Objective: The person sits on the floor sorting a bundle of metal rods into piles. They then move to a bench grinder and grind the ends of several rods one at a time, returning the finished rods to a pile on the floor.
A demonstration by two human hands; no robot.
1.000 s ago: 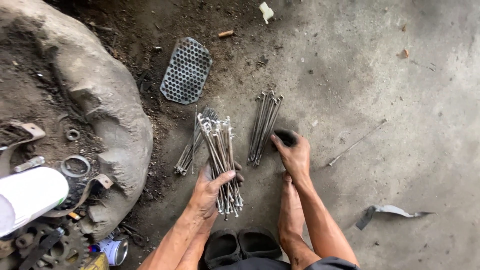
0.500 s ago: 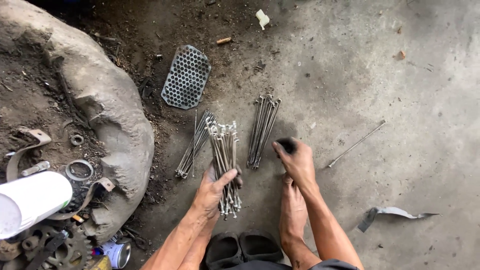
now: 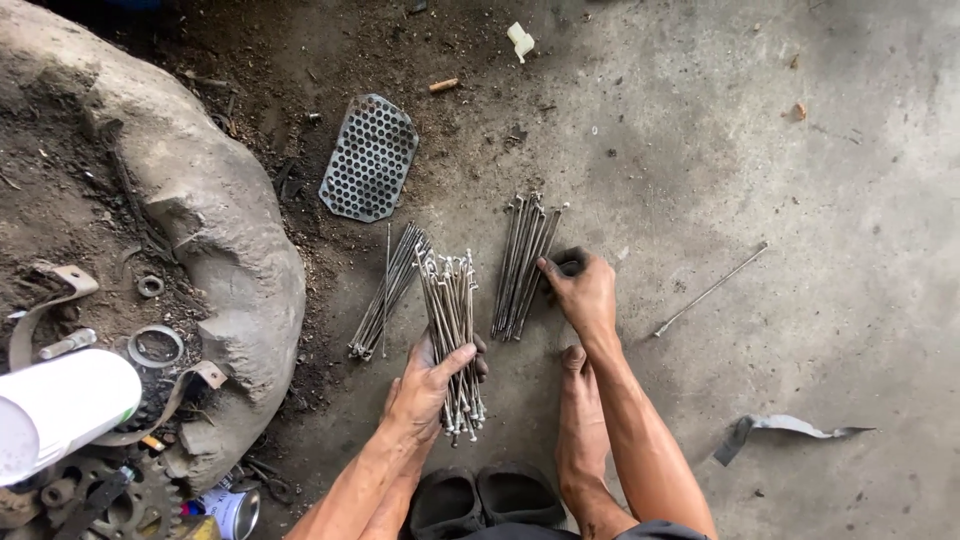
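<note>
Since the earlier frames my right hand (image 3: pixel 585 295) has slid a little closer to the right-hand pile, while my left hand (image 3: pixel 425 385) has kept its hold on the bundle of spokes (image 3: pixel 450 335) with almost no shift. That bundle is the landmark: thin metal rods lying lengthwise on the concrete floor (image 3: pixel 800 200), heads fanned at the far end, threaded ends near my sandals (image 3: pixel 485 497). My left grip is closed around its lower half, thumb across the top, fingers underneath. My right grip is curled shut over a small dark object (image 3: pixel 570 263) just right of the bundle; I cannot tell what it is.

Flanking the bundle lie two more spoke piles: one (image 3: pixel 390 290) just left, slanting away, and one (image 3: pixel 522 265) just right, beside my right fingertips. A single loose spoke (image 3: pixel 712 290) lies well to the right. Beyond the bundle's far end rests a perforated metal plate (image 3: pixel 370 158). Far left is a worn tyre (image 3: pixel 200 220) holding rings and brackets, with a white cylinder (image 3: pixel 60 410) and a sprocket (image 3: pixel 150 505) nearer me.

To handle the bundle well, I judge the grip should stay near its middle so the rods remain parallel, and heads should be kept level before setting it down.
</note>
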